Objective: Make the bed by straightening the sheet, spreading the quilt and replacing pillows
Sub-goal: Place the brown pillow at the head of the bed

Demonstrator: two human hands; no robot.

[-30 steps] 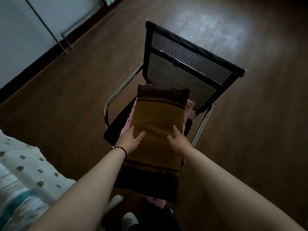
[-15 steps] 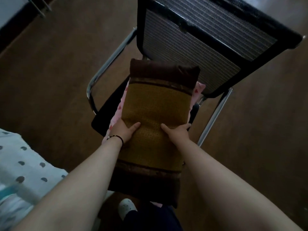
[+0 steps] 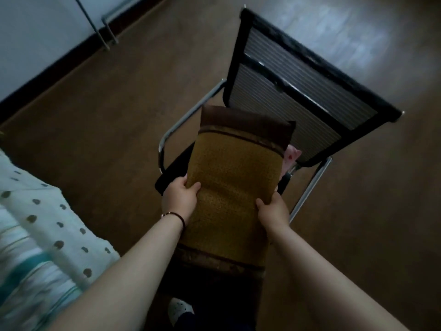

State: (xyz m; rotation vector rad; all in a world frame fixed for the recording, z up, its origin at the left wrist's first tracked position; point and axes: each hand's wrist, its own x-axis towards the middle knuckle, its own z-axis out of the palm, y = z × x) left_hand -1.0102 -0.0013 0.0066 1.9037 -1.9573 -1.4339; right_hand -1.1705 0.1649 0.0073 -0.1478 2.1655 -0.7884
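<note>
In the head view, both arms reach forward and down toward a black mesh-back chair. The left hand grips the left edge of a mustard-yellow pillow with dark brown ends: the thumb lies on top, and the fingers curl under the side. A dark bracelet sits on this wrist. The right hand holds the right edge in the same way, thumb on top. The pillow lies lengthwise above the chair seat, its far end near the backrest. Something pink shows under it, beside the backrest. Left of the chair is the bed with a dotted quilt.
</note>
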